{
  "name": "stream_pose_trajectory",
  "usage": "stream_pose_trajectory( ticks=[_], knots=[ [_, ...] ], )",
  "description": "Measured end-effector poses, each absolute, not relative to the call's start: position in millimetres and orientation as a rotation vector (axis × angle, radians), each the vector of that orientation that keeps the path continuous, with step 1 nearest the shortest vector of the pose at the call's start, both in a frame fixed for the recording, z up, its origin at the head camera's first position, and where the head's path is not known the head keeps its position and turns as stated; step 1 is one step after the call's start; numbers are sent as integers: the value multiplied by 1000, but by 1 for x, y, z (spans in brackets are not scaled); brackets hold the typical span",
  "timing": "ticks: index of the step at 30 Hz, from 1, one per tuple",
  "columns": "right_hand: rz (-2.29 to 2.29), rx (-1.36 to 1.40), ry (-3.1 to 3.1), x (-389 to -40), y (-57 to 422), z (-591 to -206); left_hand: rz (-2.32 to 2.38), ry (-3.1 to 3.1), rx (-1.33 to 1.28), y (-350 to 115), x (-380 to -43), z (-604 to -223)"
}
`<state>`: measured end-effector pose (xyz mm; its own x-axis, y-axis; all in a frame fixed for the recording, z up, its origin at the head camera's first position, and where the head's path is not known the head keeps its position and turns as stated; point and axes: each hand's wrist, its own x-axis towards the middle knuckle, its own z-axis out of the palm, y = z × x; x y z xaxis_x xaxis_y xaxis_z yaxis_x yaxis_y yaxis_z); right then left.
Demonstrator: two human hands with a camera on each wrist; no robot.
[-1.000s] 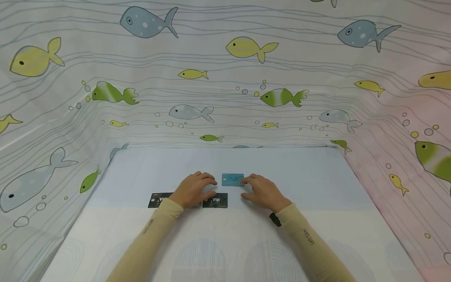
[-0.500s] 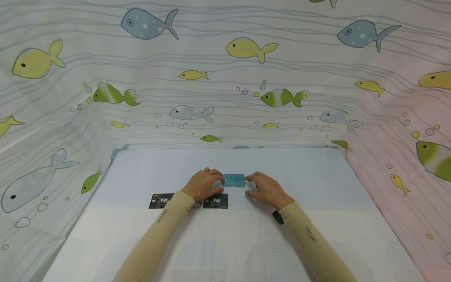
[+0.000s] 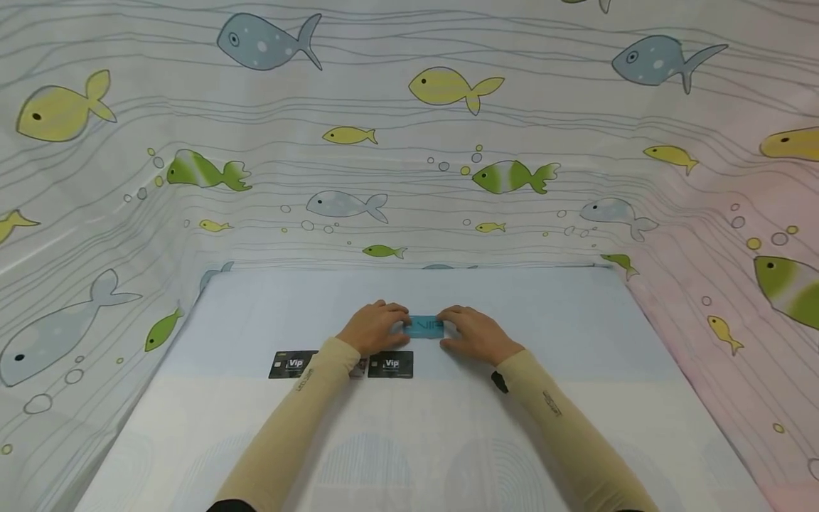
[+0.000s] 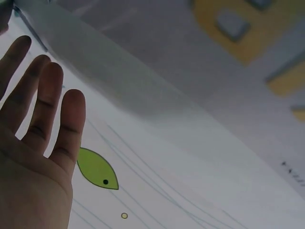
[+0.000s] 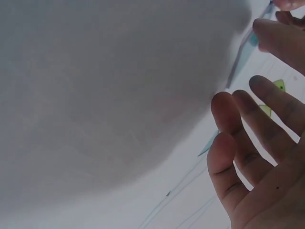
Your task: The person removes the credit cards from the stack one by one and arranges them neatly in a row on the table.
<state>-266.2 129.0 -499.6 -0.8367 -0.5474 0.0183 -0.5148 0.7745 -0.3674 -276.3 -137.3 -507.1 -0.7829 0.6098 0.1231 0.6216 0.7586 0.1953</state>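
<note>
A light blue VIP card [image 3: 425,327] lies on the white table between my two hands. My left hand [image 3: 376,328] reaches its left end, with the fingertips at the edge and the thumb near the lower corner. At the right end, the fingers of my right hand [image 3: 475,334] touch the card from above, and the thumb lies just below its corner. In the left wrist view several fingers [image 4: 50,95] stretch out loosely. The right wrist view has relaxed, slightly bent fingers [image 5: 228,114]. Where the fingertips meet the card is too small to make out fully.
A black Vip card [image 3: 390,365] lies just below my left hand. Further left is another black Vip card [image 3: 291,364], partly covered by my left forearm, with part of a further card [image 3: 360,368] beside it. A fish-print curtain [image 3: 409,156] surrounds the table [image 3: 409,412].
My left hand has moved right and slightly forward to the blue card's left end. My right hand backed off a little, then came in again onto the right end. The card has barely moved.
</note>
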Motion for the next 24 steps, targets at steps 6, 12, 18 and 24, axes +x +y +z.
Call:
stream_pose_trajectory(
  ticks=[6, 12, 18, 24],
  knots=[
    [-534, -890, 2837, -272, 128, -500, -342, -2915, -1023, -136, -279, -507],
    [-498, -921, 2840, -278, 126, -504, -360, -2921, -1031, -135, -280, -506],
    [-494, -908, 2875, -279, 125, -508, -364, -2908, -1042, -135, -280, -506],
    [-508, -900, 2868, -280, 125, -506, -394, -2916, -1035, -136, -281, -506]
  ],
)
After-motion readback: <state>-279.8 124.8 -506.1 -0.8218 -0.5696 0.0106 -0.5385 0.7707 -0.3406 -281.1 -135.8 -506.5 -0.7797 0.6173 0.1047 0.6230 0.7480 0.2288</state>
